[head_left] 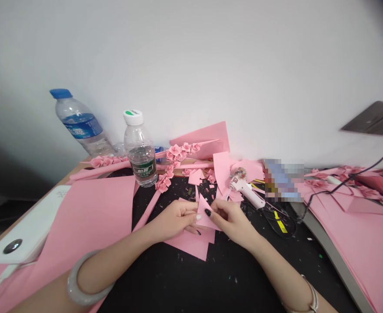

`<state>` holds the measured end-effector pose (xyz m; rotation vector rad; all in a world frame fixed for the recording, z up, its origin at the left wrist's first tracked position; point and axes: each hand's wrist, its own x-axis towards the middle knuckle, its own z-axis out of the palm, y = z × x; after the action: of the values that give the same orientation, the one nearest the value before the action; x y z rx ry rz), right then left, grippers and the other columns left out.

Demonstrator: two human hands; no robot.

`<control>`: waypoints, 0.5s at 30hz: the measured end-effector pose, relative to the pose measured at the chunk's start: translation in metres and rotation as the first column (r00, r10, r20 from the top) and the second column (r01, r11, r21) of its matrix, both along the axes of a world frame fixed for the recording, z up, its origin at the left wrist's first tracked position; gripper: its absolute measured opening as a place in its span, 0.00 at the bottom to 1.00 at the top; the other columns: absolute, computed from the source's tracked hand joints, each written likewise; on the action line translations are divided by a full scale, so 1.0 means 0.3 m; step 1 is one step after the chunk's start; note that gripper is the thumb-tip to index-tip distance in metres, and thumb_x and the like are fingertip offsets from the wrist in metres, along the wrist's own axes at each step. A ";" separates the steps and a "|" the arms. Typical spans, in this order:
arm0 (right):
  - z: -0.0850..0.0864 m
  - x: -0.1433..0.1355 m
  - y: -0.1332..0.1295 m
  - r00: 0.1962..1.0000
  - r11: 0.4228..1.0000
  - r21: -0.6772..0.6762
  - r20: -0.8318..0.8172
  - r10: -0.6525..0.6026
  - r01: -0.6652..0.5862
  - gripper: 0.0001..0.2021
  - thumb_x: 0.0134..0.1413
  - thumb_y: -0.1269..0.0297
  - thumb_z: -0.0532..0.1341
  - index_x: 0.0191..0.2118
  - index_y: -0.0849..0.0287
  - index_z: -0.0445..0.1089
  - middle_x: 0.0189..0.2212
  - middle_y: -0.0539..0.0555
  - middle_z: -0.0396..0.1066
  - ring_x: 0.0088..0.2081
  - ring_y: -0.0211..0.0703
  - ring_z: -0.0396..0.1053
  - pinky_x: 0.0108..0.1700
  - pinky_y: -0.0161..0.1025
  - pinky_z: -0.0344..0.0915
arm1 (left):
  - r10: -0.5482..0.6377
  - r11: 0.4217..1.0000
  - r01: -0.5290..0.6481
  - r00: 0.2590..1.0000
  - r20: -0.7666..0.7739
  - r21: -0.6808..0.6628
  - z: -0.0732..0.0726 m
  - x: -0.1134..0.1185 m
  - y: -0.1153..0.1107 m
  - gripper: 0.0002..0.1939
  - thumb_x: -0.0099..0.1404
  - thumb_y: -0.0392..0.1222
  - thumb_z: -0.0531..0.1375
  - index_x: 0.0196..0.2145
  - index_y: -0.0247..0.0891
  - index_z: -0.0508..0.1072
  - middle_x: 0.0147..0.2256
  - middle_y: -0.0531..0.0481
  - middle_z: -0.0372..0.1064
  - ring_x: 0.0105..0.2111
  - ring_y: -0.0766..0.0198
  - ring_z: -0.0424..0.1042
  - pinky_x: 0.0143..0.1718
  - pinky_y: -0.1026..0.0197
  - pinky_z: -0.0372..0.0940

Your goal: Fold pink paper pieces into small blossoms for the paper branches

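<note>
A small piece of pink paper (pixel 204 216), folded to a triangle, is held between my two hands above the black mat. My left hand (pixel 178 219) grips its left edge, thumb on top and fingers beneath. On the paper's right side, my right hand (pixel 228 217) pinches it with the thumb in front; the other fingers are curled and partly hidden. Below my hands lie several loose pink sheets (pixel 191 247). Just beyond my right hand rests a white glue gun (pixel 248 193) with a clogged, brownish tip.
Behind my hands lie paper flower stems (pixel 165 178). A white-capped bottle (pixel 141 152) and a tilted blue-capped bottle (pixel 80 124) stand at left. Beside a large pink sheet (pixel 93 217) is a white device (pixel 28 230). A black cable (pixel 328 191) runs right, near stacked pink paper (pixel 367 248).
</note>
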<state>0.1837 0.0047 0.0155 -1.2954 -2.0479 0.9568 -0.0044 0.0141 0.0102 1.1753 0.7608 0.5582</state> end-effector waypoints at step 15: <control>-0.014 -0.021 -0.012 0.993 0.984 -0.160 -0.108 0.054 -0.071 0.15 0.56 0.60 0.50 0.21 0.59 0.51 0.19 0.45 0.45 0.22 0.33 0.46 0.23 0.32 0.45 | -0.044 0.998 0.045 0.999 0.023 -0.041 -0.008 -0.005 -0.002 0.10 0.57 0.44 0.58 0.24 0.36 0.63 0.22 0.54 0.66 0.34 0.53 0.74 0.33 0.56 0.68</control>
<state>0.1774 0.0010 0.0112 -1.2417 -1.9757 1.2176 -0.0061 0.0135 0.0080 1.1438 0.7226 0.5152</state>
